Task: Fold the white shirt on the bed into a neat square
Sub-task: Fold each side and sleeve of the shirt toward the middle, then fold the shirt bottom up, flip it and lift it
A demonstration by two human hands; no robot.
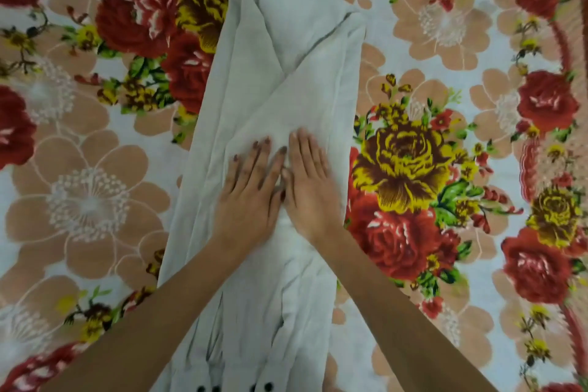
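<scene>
Pressing flat at frame centre, left hand (251, 188) and right hand (308, 181) rest side by side, fingers (264, 156) straight, on the white shirt (286, 79) on the floral bed (445, 41).

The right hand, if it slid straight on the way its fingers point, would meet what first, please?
Only the white shirt: the right hand lies flat on it, fingers pointing away and slightly left, so it would likely first reach the crossing of the folded edges higher up.

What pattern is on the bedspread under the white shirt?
Floral: large red, yellow and peach flowers on a pale ground, seen in the head view on the bedspread around the white shirt.
</scene>
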